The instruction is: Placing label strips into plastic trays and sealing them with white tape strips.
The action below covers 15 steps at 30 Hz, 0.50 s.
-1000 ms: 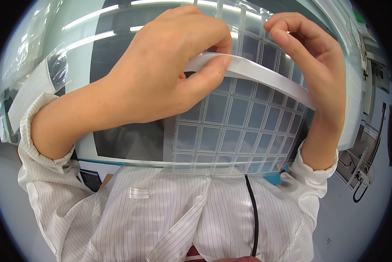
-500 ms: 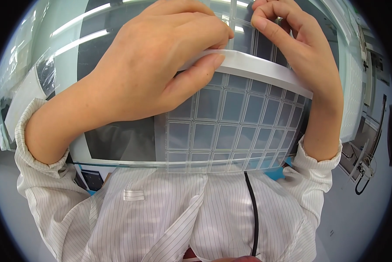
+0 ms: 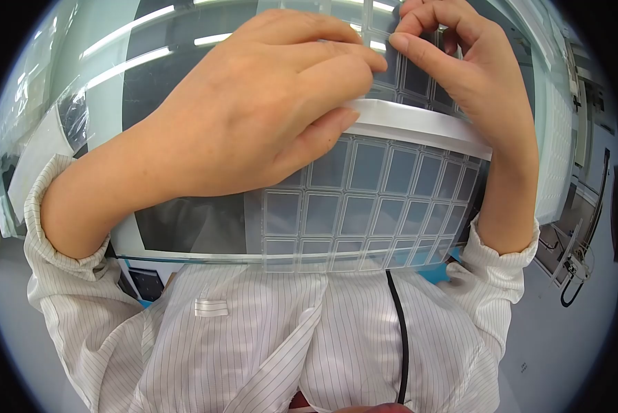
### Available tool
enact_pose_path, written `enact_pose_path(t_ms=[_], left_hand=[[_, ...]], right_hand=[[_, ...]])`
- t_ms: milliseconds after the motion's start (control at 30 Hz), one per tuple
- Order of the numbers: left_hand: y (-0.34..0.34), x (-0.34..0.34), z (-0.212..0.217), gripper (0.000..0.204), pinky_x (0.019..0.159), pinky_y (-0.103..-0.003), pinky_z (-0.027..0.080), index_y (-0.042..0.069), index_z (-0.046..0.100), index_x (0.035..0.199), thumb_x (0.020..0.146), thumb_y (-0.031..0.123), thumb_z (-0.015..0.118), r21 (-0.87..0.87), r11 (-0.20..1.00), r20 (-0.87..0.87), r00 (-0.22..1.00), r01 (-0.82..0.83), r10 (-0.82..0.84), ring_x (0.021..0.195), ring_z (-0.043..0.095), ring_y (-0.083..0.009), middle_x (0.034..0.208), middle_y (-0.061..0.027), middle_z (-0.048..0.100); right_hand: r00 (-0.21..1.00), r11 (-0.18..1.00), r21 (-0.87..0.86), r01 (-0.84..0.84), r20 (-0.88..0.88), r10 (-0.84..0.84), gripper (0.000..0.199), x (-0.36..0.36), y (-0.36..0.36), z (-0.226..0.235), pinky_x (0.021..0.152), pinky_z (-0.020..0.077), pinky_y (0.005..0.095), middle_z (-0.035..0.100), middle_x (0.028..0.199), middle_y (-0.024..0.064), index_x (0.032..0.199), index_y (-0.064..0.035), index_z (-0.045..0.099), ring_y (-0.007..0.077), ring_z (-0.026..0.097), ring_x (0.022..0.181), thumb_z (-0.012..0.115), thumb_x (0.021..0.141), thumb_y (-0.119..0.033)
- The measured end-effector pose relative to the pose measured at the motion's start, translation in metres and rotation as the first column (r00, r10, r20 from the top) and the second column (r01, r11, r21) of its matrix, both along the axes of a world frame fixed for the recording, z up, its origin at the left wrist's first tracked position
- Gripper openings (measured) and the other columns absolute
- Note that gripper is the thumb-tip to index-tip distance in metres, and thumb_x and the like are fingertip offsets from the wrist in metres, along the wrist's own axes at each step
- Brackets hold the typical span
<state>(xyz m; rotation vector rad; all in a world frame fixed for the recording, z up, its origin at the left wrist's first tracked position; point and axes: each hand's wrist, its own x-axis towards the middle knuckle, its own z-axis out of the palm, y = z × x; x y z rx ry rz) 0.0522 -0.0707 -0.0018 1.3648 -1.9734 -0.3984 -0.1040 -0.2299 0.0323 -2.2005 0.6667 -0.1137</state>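
Observation:
A clear plastic tray of rectangular pockets (image 3: 371, 196) lies across the glass tabletop, its near side reaching the table edge. Across its middle runs a white strip, seemingly paper (image 3: 422, 125). My left hand (image 3: 281, 103) pinches the strip's left end between its thumb and curled fingers. Beyond the strip, my right hand (image 3: 470, 58) is curled over the far pockets, thumb and forefinger brought together. Whatever those fingertips may hold is too small to tell. The right wrist is beside the strip's right end.
Dark panels show beneath the glass, one at the near left (image 3: 192, 224). Crinkled clear plastic wrap (image 3: 44, 89) is on the far left. More pocketed clear sheets (image 3: 557, 158) stand at the right edge. Metal equipment with a black cable (image 3: 577, 265) is lower right.
My left hand has come slightly nearer and to the right, drawing the strip's left end down toward me. My right hand has barely shifted.

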Motion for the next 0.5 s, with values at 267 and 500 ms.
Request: enact_pose_path(t_ms=[267, 500], left_hand=[[0.003, 0.003, 0.002, 0.018, 0.095, -0.044, 0.053, -0.004, 0.062, 0.097, 0.086, 0.009, 0.068, -0.008, 0.999, 0.036, 0.998, 0.050, -0.050, 0.111, 0.064, -0.0354, 0.114, -0.0219, 0.066], [0.006, 0.005, 0.003, 0.015, 0.097, -0.045, 0.053, -0.004, 0.061, 0.095, 0.087, 0.008, 0.067, -0.015, 0.998, 0.049, 0.997, 0.054, -0.054, 0.111, 0.065, -0.0373, 0.116, -0.0248, 0.067]], right_hand=[[0.999, 0.995, -0.103, 0.007, 0.036, -0.004, 0.007, -0.002, 0.005, -0.011, 0.067, 0.0429, 0.0214, 0.058, 0.097, 0.0049, 0.089, 0.0036, 0.066, 0.0089, 0.051, 0.076, 0.071, 0.088, -0.002], [0.985, 0.982, 0.181, -0.053, 0.170, 0.022, 0.009, -0.008, 0.000, -0.014, 0.071, 0.0415, 0.0194, 0.057, 0.103, 0.0037, 0.091, 0.0025, 0.066, 0.0069, 0.050, 0.082, 0.068, 0.095, -0.005]])
